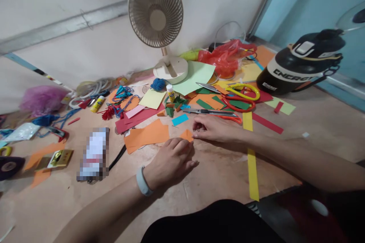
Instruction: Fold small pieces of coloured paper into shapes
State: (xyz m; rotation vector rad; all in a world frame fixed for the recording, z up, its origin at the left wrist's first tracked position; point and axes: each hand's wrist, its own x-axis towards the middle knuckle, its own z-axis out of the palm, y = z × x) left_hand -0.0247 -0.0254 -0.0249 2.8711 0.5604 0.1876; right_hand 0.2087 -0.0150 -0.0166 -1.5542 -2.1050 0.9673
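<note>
A small piece of orange paper [186, 134] lies on the tabletop between my two hands, with a crease or peak in it. My left hand [172, 161], with a pale band on its wrist, has its fingers curled down onto the near edge of the paper; its thumb points right. My right hand [212, 128] is curled, thumb and fingertips at the paper's right edge. A larger orange paper sheet [146, 136] lies left of it. Beyond are a blue paper strip [180, 119] and a utility knife [211, 112]. The fingertips of my left hand are partly hidden.
Red-and-yellow-handled scissors [239, 98] lie among paper scraps. A glue stick [170, 93] stands before a fan [156, 11]. A large black bottle [299, 64] is at right. A yellow strip [252, 171] overhangs the front edge. A blurred, pixelated object [95, 152] lies left.
</note>
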